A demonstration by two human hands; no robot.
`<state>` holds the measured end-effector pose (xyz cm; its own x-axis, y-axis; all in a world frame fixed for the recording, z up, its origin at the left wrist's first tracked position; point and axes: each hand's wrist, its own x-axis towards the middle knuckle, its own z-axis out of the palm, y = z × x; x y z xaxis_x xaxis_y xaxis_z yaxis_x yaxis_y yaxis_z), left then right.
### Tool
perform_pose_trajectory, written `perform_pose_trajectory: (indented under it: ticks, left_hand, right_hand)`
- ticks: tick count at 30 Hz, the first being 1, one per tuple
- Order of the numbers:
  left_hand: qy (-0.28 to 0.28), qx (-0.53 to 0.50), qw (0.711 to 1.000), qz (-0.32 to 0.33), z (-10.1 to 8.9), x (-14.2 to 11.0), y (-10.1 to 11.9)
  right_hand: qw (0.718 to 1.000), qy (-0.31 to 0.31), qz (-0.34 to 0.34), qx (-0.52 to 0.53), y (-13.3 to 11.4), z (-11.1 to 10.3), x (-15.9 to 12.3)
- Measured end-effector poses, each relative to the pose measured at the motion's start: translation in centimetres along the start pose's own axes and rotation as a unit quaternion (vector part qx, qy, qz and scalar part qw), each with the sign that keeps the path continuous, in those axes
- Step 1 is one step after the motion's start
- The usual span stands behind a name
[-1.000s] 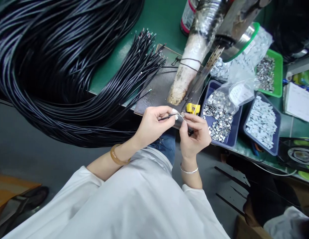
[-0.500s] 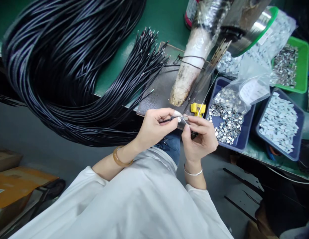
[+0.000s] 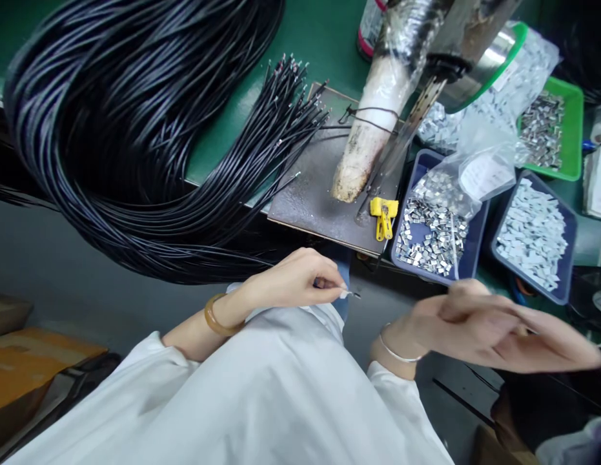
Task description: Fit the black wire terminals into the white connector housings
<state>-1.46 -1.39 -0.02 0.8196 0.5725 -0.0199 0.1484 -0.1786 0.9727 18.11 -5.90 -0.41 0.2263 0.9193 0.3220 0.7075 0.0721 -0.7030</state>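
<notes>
My left hand (image 3: 293, 281) hangs below the bench edge, fingers pinched on the tip of a thin black cable (image 3: 351, 294) that has a small metal end. My right hand (image 3: 494, 326) is swept out to the right under the blue trays, smeared by motion, and its fingers cannot be made out. A large bundle of black cables (image 3: 126, 123) loops over the green bench, its cut ends fanned onto a dark metal plate (image 3: 319, 194). The nearest blue tray (image 3: 467, 258) holds several small metal clips.
A wrapped machine arm (image 3: 372, 135) comes down onto the plate, with a yellow clip (image 3: 383, 216) beside it. A second blue tray (image 3: 566, 258) holds pale pieces, and a green tray (image 3: 574, 129) and plastic bags (image 3: 479, 161) hold more clips. Cardboard boxes (image 3: 33, 368) lie on the floor at left.
Both hands met at the plate's edge, working the cable tip. Now the left hand has dropped lower with the cable, and the right hand has swung away to the right.
</notes>
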Motion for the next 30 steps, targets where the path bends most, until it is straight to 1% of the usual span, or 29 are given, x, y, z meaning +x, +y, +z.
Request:
perform_pose_trajectory:
  ticks: [1, 2, 3, 4, 5, 6, 7, 8, 9, 11, 13, 14, 16, 18, 19, 20, 21, 22, 23, 24, 25, 26, 27, 28, 29, 30]
  left_hand:
    - [0.011, 0.002, 1.0, 0.009, -0.3, -0.4, -0.2]
    - [0.058, 0.001, 0.998, 0.017, -0.7, -0.7, -0.4]
    - [0.136, 0.011, 0.991, 0.019, -1.3, -0.9, -0.6]
    - [0.23, 0.038, 0.972, 0.014, -1.9, -1.0, -0.9]
    - [0.323, 0.084, 0.943, 0.003, -2.7, -1.0, -1.2]
    - [0.401, 0.148, 0.904, -0.012, -3.4, -1.0, -1.6]
    - [0.443, 0.213, 0.87, -0.029, -4.2, -0.8, -2.0]
    - [0.454, 0.266, 0.849, -0.043, -5.0, -0.6, -2.4]
    - [0.446, 0.306, 0.84, -0.056, -5.6, -0.3, -2.9]
    - [0.423, 0.344, 0.836, -0.068, -6.4, 0.2, -3.8]
    - [0.421, 0.343, 0.838, -0.06, -6.7, 0.6, -4.4]
    - [0.436, 0.33, 0.836, -0.051, -6.8, 0.6, -4.6]
    - [0.497, 0.282, 0.82, -0.029, -6.6, 0.4, -4.5]
    - [0.558, 0.21, 0.803, -0.004, -6.2, -0.3, -3.7]
    - [0.57, 0.174, 0.803, 0.012, -5.9, -0.7, -3.1]
    - [0.557, 0.142, 0.817, 0.031, -5.5, -1.2, -2.4]
    - [0.522, 0.118, 0.843, 0.052, -5.0, -1.7, -1.6]
    - [0.46, 0.098, 0.879, 0.075, -4.5, -2.1, -0.8]
    - [0.369, 0.075, 0.922, 0.096, -4.0, -2.5, -0.1]
    - [0.258, 0.052, 0.959, 0.104, -3.4, -2.9, 0.5]
    - [0.143, 0.03, 0.984, 0.106, -2.8, -3.1, 1.0]
    - [0.034, 0.004, 0.994, 0.1, -2.2, -3.2, 1.2]
    - [-0.066, -0.03, 0.993, 0.088, -1.6, -3.2, 1.3]
    - [-0.149, -0.073, 0.984, 0.072, -0.9, -3.1, 1.2]
    - [-0.208, -0.126, 0.968, 0.052, -0.3, -3.0, 0.9]
    - [-0.246, -0.186, 0.951, 0.03, 0.4, -2.8, 0.6]
  right_hand:
    - [1.0, -0.004, 0.001, -0.014, 0.1, -0.3, 0.2]
    - [0.999, -0.008, 0.003, -0.033, 0.3, -0.7, 0.4]
    - [0.998, -0.014, 0.006, -0.057, 0.5, -1.2, 0.7]
    - [0.996, -0.022, 0.01, -0.084, 0.9, -1.8, 1.0]
    - [0.993, -0.028, 0.015, -0.11, 1.4, -2.5, 1.3]
    - [0.991, -0.032, 0.021, -0.132, 2.0, -3.3, 1.6]
    - [0.987, -0.035, 0.027, -0.152, 2.6, -4.1, 2.0]
    - [0.984, -0.036, 0.033, -0.171, 3.3, -4.9, 2.4]
    - [0.98, -0.036, 0.038, -0.19, 3.9, -5.7, 2.7]
    - [0.972, -0.043, 0.045, -0.227, 4.8, -6.7, 3.5]
    - [0.959, -0.07, 0.042, -0.273, 5.2, -7.0, 4.2]
    - [0.949, -0.087, 0.036, -0.301, 5.1, -7.0, 4.5]
    - [0.926, -0.105, 0.023, -0.362, 4.7, -6.7, 5.0]
    - [0.904, -0.109, 0.016, -0.413, 4.2, -6.5, 5.3]
    - [0.897, -0.114, 0.013, -0.427, 4.1, -6.5, 5.3]
    - [0.892, -0.125, 0.01, -0.434, 3.9, -6.5, 5.4]
    - [0.889, -0.14, 0.005, -0.435, 3.8, -6.6, 5.4]
    - [0.887, -0.157, -0.001, -0.434, 3.7, -6.7, 5.5]
    - [0.884, -0.172, -0.007, -0.434, 3.6, -6.8, 5.5]
    - [0.881, -0.18, -0.01, -0.438, 3.5, -6.9, 5.6]
    - [0.876, -0.184, -0.011, -0.445, 3.4, -6.8, 5.8]
    - [0.872, -0.185, -0.013, -0.453, 3.4, -6.8, 5.9]
    - [0.869, -0.184, -0.014, -0.459, 3.3, -6.8, 6.0]
    - [0.868, -0.182, -0.015, -0.462, 3.2, -6.7, 6.1]
    - [0.869, -0.181, -0.017, -0.461, 3.2, -6.8, 6.2]
    - [0.871, -0.183, -0.02, -0.455, 3.3, -6.8, 6.2]
